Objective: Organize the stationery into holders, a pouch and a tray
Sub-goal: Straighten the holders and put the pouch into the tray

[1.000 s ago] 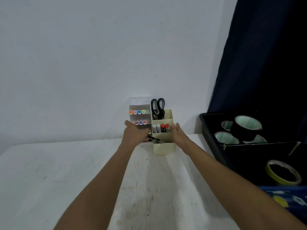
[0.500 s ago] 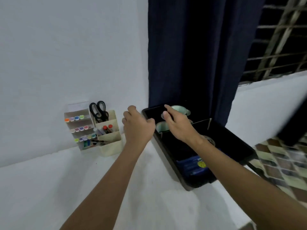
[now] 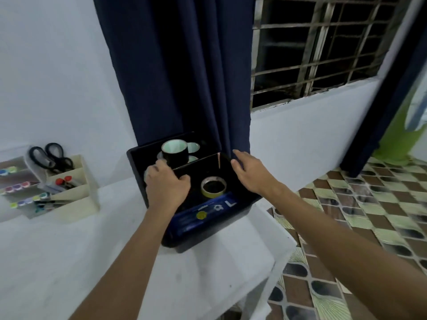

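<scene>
A black tray (image 3: 203, 234) sits at the table's right end, against the dark curtain. Its back compartment holds several tape rolls, the tallest a black roll (image 3: 174, 152). The front compartment holds a yellow tape roll (image 3: 213, 187) and a blue pouch (image 3: 205, 214). My left hand (image 3: 166, 185) grips the tray's left rim near the divider. My right hand (image 3: 250, 173) is curled on the tray's right rim. A cream holder (image 3: 74, 192) with black scissors (image 3: 49, 157) and markers stands at the far left beside a clear holder (image 3: 16, 181) of coloured pens.
The white table (image 3: 201, 280) ends just right of the tray, with a patterned tiled floor (image 3: 360, 204) below. A navy curtain (image 3: 175, 65) hangs behind the tray, touching its back right edge. A barred window (image 3: 318, 47) is in the wall to the right.
Both hands left the cream holder, moved right and took hold of the black tray's two side rims. My view swung right, so the holders now sit at the left edge.
</scene>
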Tool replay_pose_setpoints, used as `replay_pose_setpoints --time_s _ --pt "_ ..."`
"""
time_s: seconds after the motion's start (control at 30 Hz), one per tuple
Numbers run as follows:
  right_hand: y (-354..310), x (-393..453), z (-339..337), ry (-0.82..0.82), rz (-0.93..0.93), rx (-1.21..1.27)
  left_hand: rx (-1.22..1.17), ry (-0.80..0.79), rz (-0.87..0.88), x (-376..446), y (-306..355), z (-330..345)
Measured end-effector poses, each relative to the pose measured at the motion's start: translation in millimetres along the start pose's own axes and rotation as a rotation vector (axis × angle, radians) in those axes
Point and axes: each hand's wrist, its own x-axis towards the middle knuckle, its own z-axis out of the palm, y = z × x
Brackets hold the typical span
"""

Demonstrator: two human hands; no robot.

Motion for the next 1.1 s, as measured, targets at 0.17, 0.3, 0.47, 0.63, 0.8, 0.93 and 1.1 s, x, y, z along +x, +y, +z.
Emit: replay_pose_setpoints --time_s 0.17,0.3,0.47,0.63,0.8,0.93,1.1 --pt "42.0 -8.0 -7.4 -0.097 -0.029 -0.086 0.125 0.008 -0.22 -34.3 -21.0 5.2" --pt "53.9 -12.7 -2.7 -0.179 -0.066 -0.072 0.115 -0.001 -0.274 -61.3 -23.0 16.3" --pt "56.4 -15.7 12.2 -0.22 -0.068 -0.035 0.105 0.081 -0.278 -72.7 -26.1 27.5" --pt "57.2 -16.4 18.6 -0.199 -0.084 -0.041 0.132 0.024 -0.34 -72.3 -40.9 17.7" --pt "38.1 -26.8 31.0 -0.19 -0.122 -0.019 0.195 0.022 -0.346 -76.1 -57.8 1.6" --pt "22.8 -30.3 47.8 -0.158 -0.148 -0.006 0.202 0.027 -0.336 -76.2 -78.3 -13.4" --pt "7.0 -35.8 58.1 -0.148 -0.175 -0.012 0.197 0.034 -0.333 -78.1 -94.0 -26.6"
